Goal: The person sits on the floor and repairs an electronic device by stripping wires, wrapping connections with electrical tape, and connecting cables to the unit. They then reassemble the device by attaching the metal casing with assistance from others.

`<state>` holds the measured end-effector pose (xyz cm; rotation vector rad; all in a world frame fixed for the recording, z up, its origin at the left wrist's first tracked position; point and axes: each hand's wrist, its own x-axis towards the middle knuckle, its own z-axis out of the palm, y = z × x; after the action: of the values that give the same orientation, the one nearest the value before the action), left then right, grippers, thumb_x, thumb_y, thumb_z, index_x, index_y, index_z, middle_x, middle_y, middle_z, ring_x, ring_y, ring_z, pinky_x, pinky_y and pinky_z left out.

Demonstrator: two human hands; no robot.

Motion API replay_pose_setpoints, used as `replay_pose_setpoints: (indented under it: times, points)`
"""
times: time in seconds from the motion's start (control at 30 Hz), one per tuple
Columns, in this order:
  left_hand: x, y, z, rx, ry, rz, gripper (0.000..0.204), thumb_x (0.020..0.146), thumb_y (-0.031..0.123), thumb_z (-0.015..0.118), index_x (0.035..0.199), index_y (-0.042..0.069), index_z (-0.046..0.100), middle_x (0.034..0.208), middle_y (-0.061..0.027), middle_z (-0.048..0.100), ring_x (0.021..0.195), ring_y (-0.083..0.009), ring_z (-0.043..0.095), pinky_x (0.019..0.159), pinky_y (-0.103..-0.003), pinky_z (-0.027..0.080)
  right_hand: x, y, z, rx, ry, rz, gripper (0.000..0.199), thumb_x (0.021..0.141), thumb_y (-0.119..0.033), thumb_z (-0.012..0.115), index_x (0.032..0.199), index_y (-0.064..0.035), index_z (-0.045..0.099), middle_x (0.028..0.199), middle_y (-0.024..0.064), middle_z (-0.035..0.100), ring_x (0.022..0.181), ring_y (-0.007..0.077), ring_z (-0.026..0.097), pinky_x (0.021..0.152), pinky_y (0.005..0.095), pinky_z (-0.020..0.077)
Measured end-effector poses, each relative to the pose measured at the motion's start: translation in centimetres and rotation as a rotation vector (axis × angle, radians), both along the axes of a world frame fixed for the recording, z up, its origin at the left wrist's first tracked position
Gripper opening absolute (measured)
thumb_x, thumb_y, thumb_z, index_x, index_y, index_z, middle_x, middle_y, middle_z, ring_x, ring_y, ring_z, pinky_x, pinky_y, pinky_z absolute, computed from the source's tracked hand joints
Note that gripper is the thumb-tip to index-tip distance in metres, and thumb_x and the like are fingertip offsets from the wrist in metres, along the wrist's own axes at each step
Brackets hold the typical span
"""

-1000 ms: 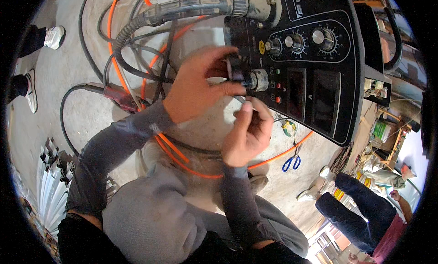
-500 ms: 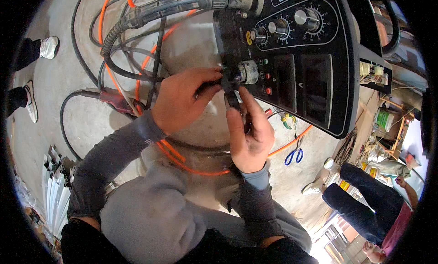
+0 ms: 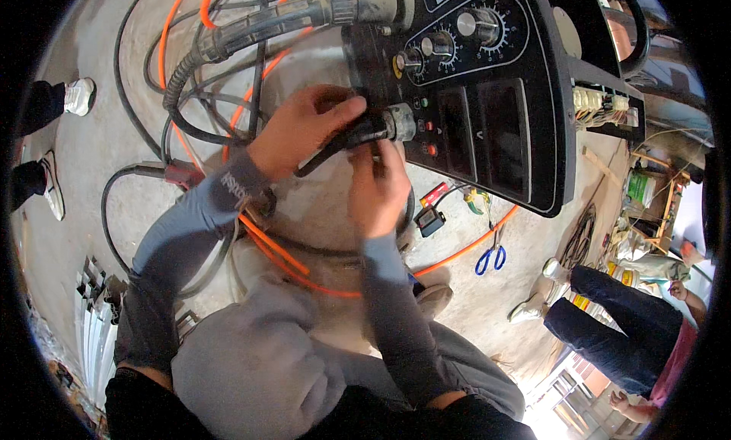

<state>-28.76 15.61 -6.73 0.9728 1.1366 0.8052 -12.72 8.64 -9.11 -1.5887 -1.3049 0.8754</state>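
Note:
A black cable plug [image 3: 367,129] sits in a pale, worn metal socket [image 3: 400,122] on the front of a black control panel [image 3: 544,147]. My left hand [image 3: 298,128] is closed at the plug from the left, its thumb lying along the upper side. From beneath, my right hand [image 3: 381,189] touches the plug with curled fingers, somewhat blurred. A short black tail [image 3: 316,161] slants down and left from the plug, below my left hand. Parts of both hands' fingers are hidden behind the plug.
Above runs a thick ribbed hose [image 3: 266,25] into the machine. Orange cables [image 3: 274,261] and black ones loop over the concrete floor. Right of my hands lie blue-handled scissors [image 3: 491,259], green-handled pliers [image 3: 476,202] and a small black box [image 3: 430,221]. Another person [image 3: 601,326] stands at right; more feet show at left.
My right hand has moved left and up under the plug. The black piece between my hands now slants left instead of hanging down. The panel sits slightly further left in view.

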Motion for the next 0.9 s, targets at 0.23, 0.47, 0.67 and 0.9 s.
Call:
replay_pose_setpoints:
  times: [0.23,0.47,0.67,0.9]
  points:
    - [0.6,-3.4,0.8,0.685,0.213,0.002,0.064,0.093,0.019,0.078,0.147,0.001,0.047,0.145,-0.0199,0.058,0.132,-0.0306,0.061,0.111,-0.041,0.049,-1.3,-1.2,8.7,0.061,0.279,-0.084,0.031,0.099,-0.005,0.068,0.129,0.0009,0.066,0.112,0.0167,0.072,0.095,0.0225,0.07,0.083,0.0336,0.0563]
    - [0.0,-3.9,-1.0,0.985,0.262,-0.102,0.065,0.093,0.028,0.079,0.145,0.004,0.048,0.149,-0.0213,0.055,0.137,-0.0375,0.056,0.114,-0.045,0.046,1.3,0.9,9.7,0.001,0.018,0.218,0.039,0.098,-0.005,0.069,0.135,0.0007,0.063,0.106,0.0196,0.071,0.089,0.022,0.069,0.08,0.0333,0.0553]
    - [-0.2,-4.6,-1.2,0.408,-0.109,0.113,0.053,0.1,0.032,0.07,0.141,0.002,0.054,0.142,-0.0164,0.06,0.131,-0.028,0.06,0.112,-0.042,0.048,4.3,-2.6,5.5,-0.065,-0.091,0.203,0.033,0.096,-0.005,0.07,0.129,0.0011,0.066,0.104,0.0211,0.072,0.091,0.0338,0.071,0.082,0.0394,0.0552]
    - [-0.3,0.7,-2.4,-0.359,-0.437,-0.209,0.044,0.106,0.03,0.062,0.136,-0.002,0.06,0.123,-0.0088,0.071,0.108,-0.0145,0.068,0.096,-0.03,0.057,0.3,-0.9,-1.1,0.229,-0.243,-0.089,0.018,0.095,-0.003,0.071,0.112,0.0004,0.07,0.108,0.0192,0.073,0.098,0.036,0.071,0.088,0.0394,0.0557]
